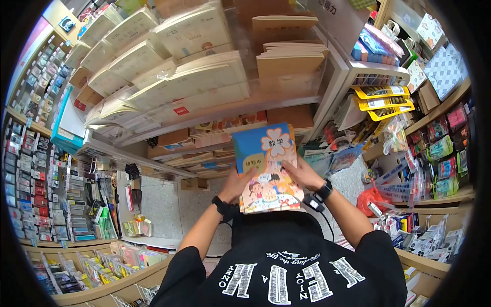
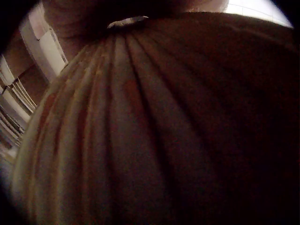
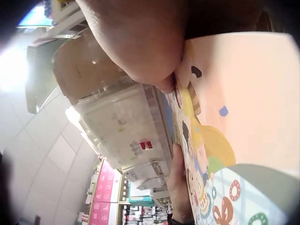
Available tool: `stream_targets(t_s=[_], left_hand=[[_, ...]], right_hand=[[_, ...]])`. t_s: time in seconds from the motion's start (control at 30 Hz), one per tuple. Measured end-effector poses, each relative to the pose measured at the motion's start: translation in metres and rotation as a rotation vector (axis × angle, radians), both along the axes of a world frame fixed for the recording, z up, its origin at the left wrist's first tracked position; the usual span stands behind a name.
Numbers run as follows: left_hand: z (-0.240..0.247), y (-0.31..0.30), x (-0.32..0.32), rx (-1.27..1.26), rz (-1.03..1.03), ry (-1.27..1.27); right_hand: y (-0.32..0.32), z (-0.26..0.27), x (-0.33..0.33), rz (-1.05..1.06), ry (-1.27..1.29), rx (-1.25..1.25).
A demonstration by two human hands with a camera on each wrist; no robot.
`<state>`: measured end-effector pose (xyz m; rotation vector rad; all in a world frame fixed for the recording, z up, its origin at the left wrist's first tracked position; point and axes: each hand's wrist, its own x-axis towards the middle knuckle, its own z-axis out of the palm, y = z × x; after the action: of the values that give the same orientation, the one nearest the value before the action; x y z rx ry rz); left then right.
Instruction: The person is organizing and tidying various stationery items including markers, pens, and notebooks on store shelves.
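Note:
Between both hands is a stack of exercise books point(image 1: 276, 176), its top cover blue and peach with cartoon children and a pink flower. My left hand point(image 1: 236, 184) grips the left edge, thumb on the cover. On the opposite edge, my right hand point(image 1: 305, 176) holds on with its thumb also over the cover. The left wrist view is dark and filled by the fanned edges of several books point(image 2: 93, 131). In the right wrist view, the right hand point(image 3: 140, 42) is close at the illustrated cover point(image 3: 248, 93), and the left hand point(image 3: 178, 183) shows beyond it. Fingers underneath are hidden.
A shelf rack point(image 1: 204, 110) ahead holds cream notebooks point(image 1: 194, 71) and brown ones point(image 1: 291, 64). Lower shelves below hold more booklets point(image 1: 209, 161). Yellow packets point(image 1: 383, 102) hang at the right, near a red plastic bag point(image 1: 374, 198). Stationery displays line both sides.

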<state>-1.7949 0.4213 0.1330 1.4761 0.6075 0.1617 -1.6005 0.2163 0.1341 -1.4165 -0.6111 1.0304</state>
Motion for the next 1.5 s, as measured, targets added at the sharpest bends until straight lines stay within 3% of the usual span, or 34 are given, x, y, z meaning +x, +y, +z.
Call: stream_targets(t_s=[0.07, 0.13, 0.2, 0.47, 0.53, 0.6, 0.67, 0.8, 0.83, 0.9, 1.0, 1.07, 1.1, 1.17, 1.27, 1.3, 1.37, 1.5], left_hand=[[-0.025, 0.030, 0.011, -0.007, 0.021, 0.046], [-0.019, 0.044, 0.023, -0.025, 0.042, 0.036], [-0.009, 0.054, 0.030, 0.084, 0.085, 0.082], [-0.021, 0.103, 0.068, 0.205, 0.053, -0.083], [-0.024, 0.118, 0.082, 0.233, 0.072, -0.151], [-0.039, 0.142, 0.091, 0.184, -0.042, 0.023], [-0.053, 0.148, 0.090, 0.129, 0.026, -0.010], [-0.071, 0.179, 0.082, 0.147, 0.090, -0.005], [-0.063, 0.181, 0.076, 0.150, 0.077, 0.000], [-0.045, 0.176, 0.062, 0.133, 0.072, 0.250], [-0.021, 0.158, 0.044, 0.228, -0.033, 0.054], [-0.035, 0.154, 0.041, 0.236, 0.003, -0.029], [-0.043, 0.153, 0.041, 0.245, 0.051, -0.114], [-0.056, 0.154, 0.042, 0.385, 0.017, -0.124], [-0.052, 0.159, 0.053, 0.611, -0.036, -0.088], [-0.048, 0.159, 0.056, 0.693, -0.046, -0.036], [-0.040, 0.151, 0.054, 0.688, -0.033, -0.021], [-0.049, 0.144, 0.049, 0.682, -0.054, 0.015]], right_hand=[[0.027, 0.004, 0.019, 0.051, 0.055, -0.116], [0.046, 0.001, 0.028, 0.094, 0.108, -0.239], [0.063, -0.011, 0.032, 0.056, 0.016, -0.039], [0.076, -0.016, 0.043, -0.059, 0.070, -0.091], [0.070, -0.021, 0.044, -0.029, -0.235, -0.077], [0.077, -0.028, 0.044, -0.055, -0.234, -0.038], [0.090, -0.034, 0.045, -0.179, -0.330, 0.045], [0.121, -0.050, 0.058, -0.203, -0.147, 0.013], [0.129, -0.063, 0.064, -0.195, -0.158, -0.023], [0.135, -0.074, 0.074, -0.178, -0.175, -0.065], [0.144, -0.077, 0.082, -0.219, -0.290, -0.018], [0.146, -0.111, 0.098, -0.204, -0.981, -0.019], [0.147, -0.099, 0.103, -0.195, -0.983, -0.018], [0.147, -0.063, 0.109, 0.116, -0.688, -0.443], [0.143, -0.065, 0.114, -0.041, -0.494, -0.485], [0.142, -0.065, 0.120, -0.040, -0.500, -0.485], [0.137, -0.063, 0.134, 0.121, -0.940, -0.447], [0.116, -0.070, 0.129, 0.128, -0.978, -0.386]])
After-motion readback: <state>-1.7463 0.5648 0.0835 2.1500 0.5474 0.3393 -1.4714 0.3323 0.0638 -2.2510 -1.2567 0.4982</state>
